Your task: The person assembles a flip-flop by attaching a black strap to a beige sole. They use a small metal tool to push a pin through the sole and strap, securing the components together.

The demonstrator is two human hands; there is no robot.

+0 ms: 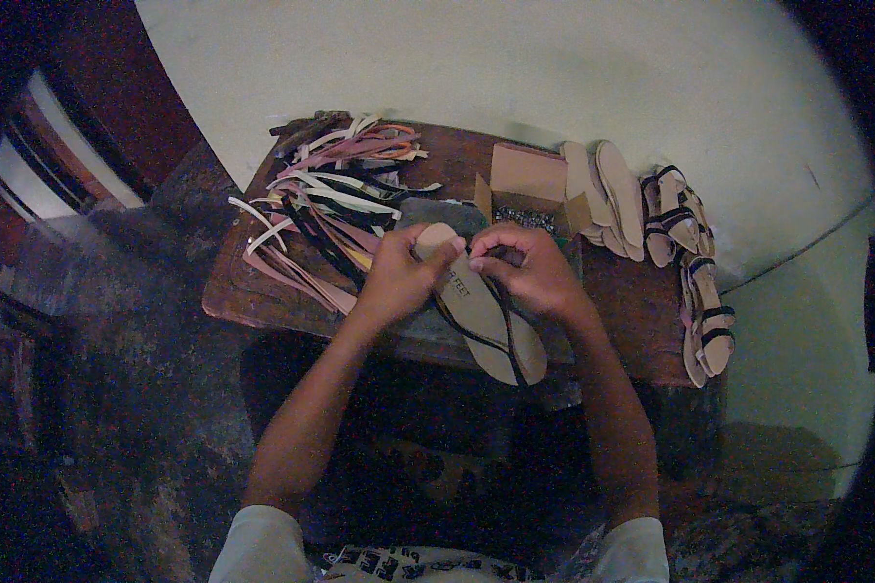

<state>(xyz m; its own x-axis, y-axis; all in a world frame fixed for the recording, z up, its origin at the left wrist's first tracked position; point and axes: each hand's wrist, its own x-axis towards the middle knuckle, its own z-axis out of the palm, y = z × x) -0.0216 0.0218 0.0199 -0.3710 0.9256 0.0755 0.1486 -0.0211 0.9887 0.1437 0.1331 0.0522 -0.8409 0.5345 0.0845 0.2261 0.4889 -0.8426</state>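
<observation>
Here, looking down from my head, my left hand point(394, 277) grips the toe end of the tan sandal sole point(481, 306), steadying it over the wooden workbench point(238, 287), while my right hand point(527, 267) pinches the thin black strap point(481, 335) against it. Loose cut straps point(326, 209) lie just left; an open cardboard box point(527, 180) and finished sandals point(685, 262) sit right, within reach.

Matt tan sole point(476, 306), worn wooden table point(238, 282), cardboard box point(527, 175)
</observation>
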